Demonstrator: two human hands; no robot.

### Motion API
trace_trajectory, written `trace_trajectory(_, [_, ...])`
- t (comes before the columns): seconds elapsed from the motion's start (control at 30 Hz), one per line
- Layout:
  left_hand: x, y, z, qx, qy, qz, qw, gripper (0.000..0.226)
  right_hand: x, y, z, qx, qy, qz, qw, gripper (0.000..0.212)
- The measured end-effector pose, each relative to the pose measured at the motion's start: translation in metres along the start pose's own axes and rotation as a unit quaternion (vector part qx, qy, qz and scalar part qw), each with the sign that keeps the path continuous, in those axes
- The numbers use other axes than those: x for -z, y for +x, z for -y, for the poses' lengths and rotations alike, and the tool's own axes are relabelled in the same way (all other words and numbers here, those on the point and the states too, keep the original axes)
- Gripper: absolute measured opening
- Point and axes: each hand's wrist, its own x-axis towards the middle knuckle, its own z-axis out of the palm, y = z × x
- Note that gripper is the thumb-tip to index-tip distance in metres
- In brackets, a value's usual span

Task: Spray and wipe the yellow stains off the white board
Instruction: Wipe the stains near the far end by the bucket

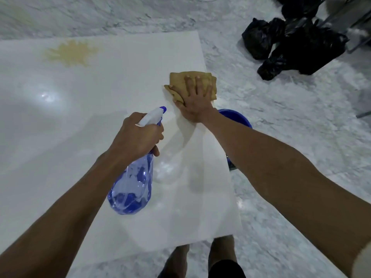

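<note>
A large white board (60, 127) lies flat on the marble floor. A yellow splash-shaped stain (73, 54) sits near its far left part. My right hand (195, 99) presses flat, fingers spread, on a tan cloth (192, 78) near the board's right edge. My left hand (138, 136) grips the neck and trigger of a blue translucent spray bottle (131, 189), held above the board's middle with its white nozzle pointing toward the cloth. A faint wet smear trails on the board below my right hand.
A blue bucket (237, 118) stands on the floor just right of the board, partly hidden by my right forearm. Black plastic bags (289, 47) are heaped at the far right. My bare feet (200, 255) stand at the board's near edge.
</note>
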Motion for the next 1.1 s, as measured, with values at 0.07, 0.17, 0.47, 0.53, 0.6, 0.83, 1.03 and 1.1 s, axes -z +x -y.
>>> trace_trajectory(0.07, [-0.006, -0.011, 0.008, -0.003, 0.01, 0.002, 1.0, 0.026, -0.002, -0.019, 0.001, 0.008, 0.0, 0.008, 1.0, 0.065])
trace_trajectory(0.17, [-0.013, -0.027, 0.017, 0.0, 0.031, -0.001, 1.0, 0.027, 0.001, -0.049, 0.003, 0.019, -0.001, 0.017, 1.0, 0.059])
trace_trajectory(0.47, [-0.038, -0.08, 0.025, -0.011, 0.049, 0.003, 0.999, 0.024, -0.012, -0.146, 0.006, 0.031, -0.001, 0.032, 0.999, 0.056])
trace_trajectory(0.53, [-0.046, -0.096, 0.029, -0.004, 0.039, 0.001, 0.999, 0.024, -0.017, -0.175, 0.006, 0.032, -0.003, 0.031, 0.999, 0.057])
trace_trajectory(0.6, [-0.055, -0.115, 0.036, 0.004, 0.034, -0.002, 0.999, 0.026, -0.021, -0.208, 0.007, 0.037, 0.011, 0.024, 0.999, 0.06])
trace_trajectory(0.83, [-0.091, -0.186, 0.071, 0.011, 0.03, 0.02, 0.999, 0.026, -0.046, -0.312, 0.008, 0.046, -0.002, -0.004, 0.999, 0.063])
trace_trajectory(1.03, [-0.117, -0.251, 0.096, 0.001, 0.045, 0.025, 0.999, 0.028, -0.059, -0.402, 0.007, 0.052, -0.006, 0.027, 0.998, 0.067])
trace_trajectory(1.1, [-0.124, -0.27, 0.101, -0.004, 0.042, 0.026, 0.999, 0.028, -0.065, -0.427, 0.006, 0.054, -0.009, 0.037, 0.998, 0.066])
